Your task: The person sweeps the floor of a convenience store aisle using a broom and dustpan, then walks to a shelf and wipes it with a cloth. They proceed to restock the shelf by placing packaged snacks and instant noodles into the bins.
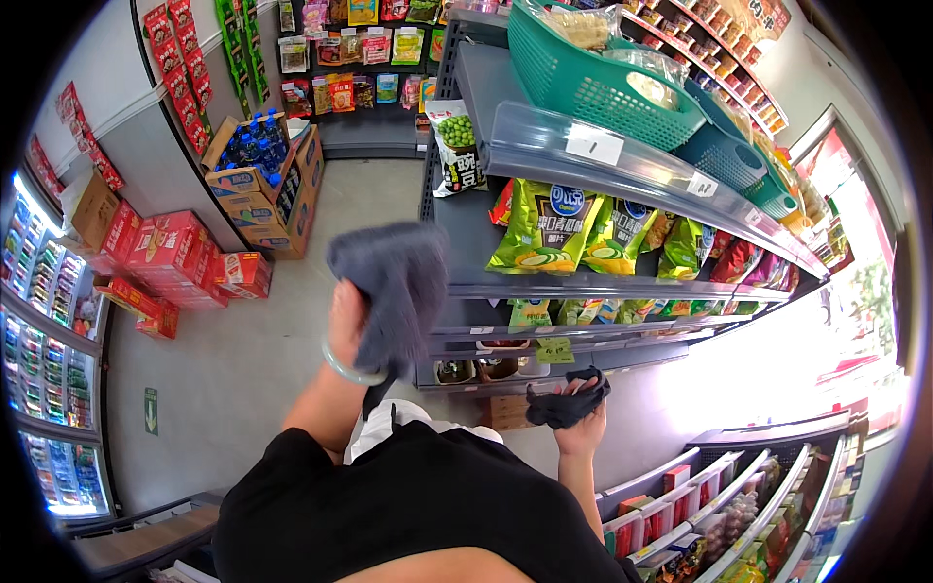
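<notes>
My left hand (346, 321), with a pale bangle at the wrist, grips a grey cloth (401, 291). The cloth is raised beside the end of a dark metal store shelf (466, 240) and looks slightly blurred. Lower down on the right, my right hand (584, 426) holds a bunched dark cloth (565, 402) in front of the bottom shelves. Nearest the grey cloth on the shelf are a white-and-black bag of green peas (457, 149) and a green bag of potato chips (550, 226). The cloths hide parts of the fingers.
Teal plastic baskets (598, 80) of packaged food stand on the top shelf. Opened cartons of blue-capped bottles (255, 178) and stacked red boxes (175, 251) sit on the left floor. A lit drinks cooler (51, 350) lines the left side; another stocked rack (700, 503) is at lower right.
</notes>
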`<state>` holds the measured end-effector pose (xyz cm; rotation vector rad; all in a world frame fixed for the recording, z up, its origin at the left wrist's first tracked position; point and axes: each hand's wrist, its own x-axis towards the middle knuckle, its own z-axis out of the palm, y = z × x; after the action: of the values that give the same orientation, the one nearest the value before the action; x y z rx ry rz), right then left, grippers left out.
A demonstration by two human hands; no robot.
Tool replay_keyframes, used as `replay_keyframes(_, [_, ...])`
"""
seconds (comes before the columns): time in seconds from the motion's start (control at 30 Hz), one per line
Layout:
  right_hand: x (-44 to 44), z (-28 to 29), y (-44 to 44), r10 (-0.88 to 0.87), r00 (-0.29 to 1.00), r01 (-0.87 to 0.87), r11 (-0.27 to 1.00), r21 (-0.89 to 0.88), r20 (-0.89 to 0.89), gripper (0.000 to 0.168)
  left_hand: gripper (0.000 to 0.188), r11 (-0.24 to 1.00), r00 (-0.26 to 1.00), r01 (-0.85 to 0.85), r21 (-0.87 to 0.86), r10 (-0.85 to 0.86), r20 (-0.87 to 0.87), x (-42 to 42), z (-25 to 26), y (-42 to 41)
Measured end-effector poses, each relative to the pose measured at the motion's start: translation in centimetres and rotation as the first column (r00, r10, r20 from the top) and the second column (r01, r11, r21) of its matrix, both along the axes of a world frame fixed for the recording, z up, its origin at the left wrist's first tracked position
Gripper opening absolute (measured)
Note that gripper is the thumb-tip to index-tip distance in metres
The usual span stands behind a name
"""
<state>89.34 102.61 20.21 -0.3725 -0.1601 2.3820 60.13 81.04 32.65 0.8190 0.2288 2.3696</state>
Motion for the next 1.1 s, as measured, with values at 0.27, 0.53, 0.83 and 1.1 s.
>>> replay_keyframes(0.27, [-1.3, 1.2, -1.1, 0.032, 0.999, -0.032, 0.997, 0.066, -0.006, 0.036, 0.053, 0.639, 0.614, -0.767, -0.053, 0.708, -0.349, -6.2, 2.4, 6.9])
replay_keyframes(0.53, [-2.2, 1.3, -2.7, -0.02, 1.0, 0.02, 1.0, -0.014, 0.024, 0.04, 0.057, 0.781, 0.778, -0.623, -0.033, 0.624, 0.078, -10.8, 4.1, 13.3])
replay_keyframes(0.83, [-0.1, -0.1, -4.4, -0.123, 0.99, 0.124, 0.992, -0.008, 0.063, 0.042, 0.039, 0.333, 0.434, -0.883, -0.33, 0.848, -0.304, -17.2, -0.3, 16.0])
replay_keyframes(1.1, [-1.3, 0.4, -5.4, -0.197, 0.976, 0.188, 0.978, 0.096, 0.097, 0.041, 0.021, 0.089, 0.189, -0.976, -0.201, 0.809, -0.557, -18.3, -3.3, 18.5])
